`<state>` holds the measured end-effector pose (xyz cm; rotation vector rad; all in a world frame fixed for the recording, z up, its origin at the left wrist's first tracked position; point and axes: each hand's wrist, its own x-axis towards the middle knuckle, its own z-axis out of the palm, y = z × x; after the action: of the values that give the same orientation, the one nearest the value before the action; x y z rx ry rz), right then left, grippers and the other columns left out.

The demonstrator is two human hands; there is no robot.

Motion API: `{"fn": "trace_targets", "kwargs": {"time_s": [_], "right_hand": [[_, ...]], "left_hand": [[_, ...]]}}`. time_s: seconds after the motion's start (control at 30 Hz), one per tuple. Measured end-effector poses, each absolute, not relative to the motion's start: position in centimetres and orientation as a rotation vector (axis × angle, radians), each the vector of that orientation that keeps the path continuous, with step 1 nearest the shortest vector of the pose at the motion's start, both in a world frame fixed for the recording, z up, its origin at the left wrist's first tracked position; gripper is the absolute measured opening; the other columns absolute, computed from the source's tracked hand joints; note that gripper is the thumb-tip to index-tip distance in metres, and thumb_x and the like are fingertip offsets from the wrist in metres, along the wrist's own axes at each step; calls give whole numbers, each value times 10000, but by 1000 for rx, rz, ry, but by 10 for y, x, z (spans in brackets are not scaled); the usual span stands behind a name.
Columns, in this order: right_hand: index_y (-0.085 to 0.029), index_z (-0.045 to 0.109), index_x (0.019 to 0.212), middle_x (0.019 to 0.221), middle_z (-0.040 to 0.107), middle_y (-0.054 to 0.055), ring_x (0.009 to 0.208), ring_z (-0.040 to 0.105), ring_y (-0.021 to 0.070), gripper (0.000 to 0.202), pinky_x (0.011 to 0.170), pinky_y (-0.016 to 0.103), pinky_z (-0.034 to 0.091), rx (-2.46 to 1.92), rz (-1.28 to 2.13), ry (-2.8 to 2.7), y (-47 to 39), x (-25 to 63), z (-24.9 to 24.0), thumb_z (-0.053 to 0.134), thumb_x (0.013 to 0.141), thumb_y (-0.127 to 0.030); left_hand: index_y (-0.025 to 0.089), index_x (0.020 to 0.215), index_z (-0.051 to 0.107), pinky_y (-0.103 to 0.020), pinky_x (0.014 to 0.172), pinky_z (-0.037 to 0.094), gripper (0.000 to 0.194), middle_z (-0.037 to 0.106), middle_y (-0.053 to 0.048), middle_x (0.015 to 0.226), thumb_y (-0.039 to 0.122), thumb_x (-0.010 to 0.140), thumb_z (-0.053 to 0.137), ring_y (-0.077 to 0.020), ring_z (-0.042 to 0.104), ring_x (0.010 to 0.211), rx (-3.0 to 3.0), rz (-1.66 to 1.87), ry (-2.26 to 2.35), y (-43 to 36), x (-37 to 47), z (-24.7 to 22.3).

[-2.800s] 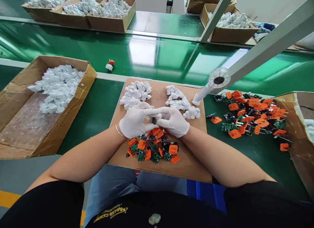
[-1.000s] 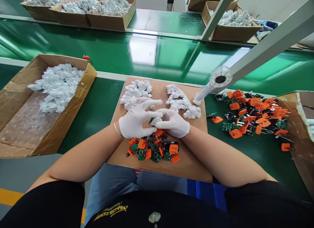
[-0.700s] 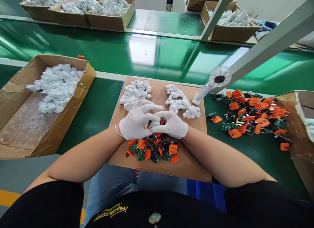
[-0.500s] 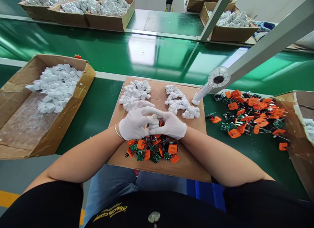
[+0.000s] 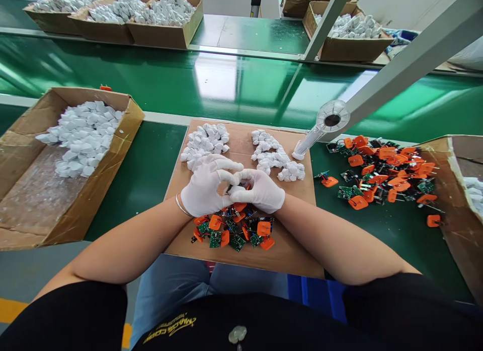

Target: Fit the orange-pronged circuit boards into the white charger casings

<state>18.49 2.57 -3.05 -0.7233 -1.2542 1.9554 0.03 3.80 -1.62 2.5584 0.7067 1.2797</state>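
While over orange parts (image 5: 234, 230), left hand (image 5: 204, 190) & right hand (image 5: 260, 191) fingertips pinch sth hidden.

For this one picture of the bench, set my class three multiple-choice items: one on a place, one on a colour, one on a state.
1. Where does the open carton of white shells stand?
A. On the person's left
B. On the person's right
C. On their lap

2. What colour are the plug parts piled on the cardboard sheet?
A. Blue
B. Orange
C. Yellow

3. How are the left hand and right hand?
A. Far apart
B. Flat on the belt
C. Gloved, fingertips together over the pile

Answers:
1 A: the carton sits left of the sheet.
2 B: orange pieces lie among green boards.
3 C: both white gloves meet on a small piece, too hidden to name.
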Motion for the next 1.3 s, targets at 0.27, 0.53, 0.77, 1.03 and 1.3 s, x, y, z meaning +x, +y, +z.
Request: {"fn": "trace_targets", "kwargs": {"time_s": [0.27, 0.53, 0.77, 1.03, 1.3], "right_hand": [[-140, 656, 892, 740, 599, 4, 808, 605, 165, 292, 795, 302, 516, -352, 2250, -1001, 34, 194, -25, 823, 744, -328], [-116, 635, 770, 642, 619, -10, 635, 575, 106, 254, 612, 220, 469, -297, 2234, -1013, 26, 185, -13, 845, 736, -253], [-132, 627, 709, 687, 624, 8, 690, 580, 123, 288, 656, 243, 497, -350, 2187, -1049, 29, 187, -22, 843, 748, -318], [-159, 608, 701, 683, 650, 7, 701, 608, 149, 326, 644, 270, 505, -473, 2110, -1032, 29, 185, -21, 888, 636, -313], [-180, 540, 691, 675, 649, -2, 687, 639, 157, 409, 651, 287, 521, -500, 2083, -989, 26, 185, -23, 917, 604, -312]], "left_hand": [[236, 1252, 649, -479, 979, 555, 439, 707, -144, 1249, 236, 836, 791, -265, 678, 1148, 2272, 1253, 483, 37, -2, -12], [329, 1379, 567, -467, 961, 591, 654, 725, -70, 1250, 402, 790, 842, -247, 701, 1101, 2504, 1257, 529, 33, -1, -10], [314, 1411, 557, -423, 991, 560, 582, 695, -87, 1309, 380, 868, 758, -250, 695, 1137, 2487, 1242, 531, 34, 0, -12], [303, 1517, 436, -416, 935, 563, 719, 746, -23, 888, 360, 877, 758, -227, 692, 995, 2514, 1240, 436, 37, -1, -11], [280, 1431, 536, -410, 865, 591, 566, 694, -3, 765, 352, 904, 728, -207, 694, 879, 2413, 1230, 371, 38, 1, -13]]}}
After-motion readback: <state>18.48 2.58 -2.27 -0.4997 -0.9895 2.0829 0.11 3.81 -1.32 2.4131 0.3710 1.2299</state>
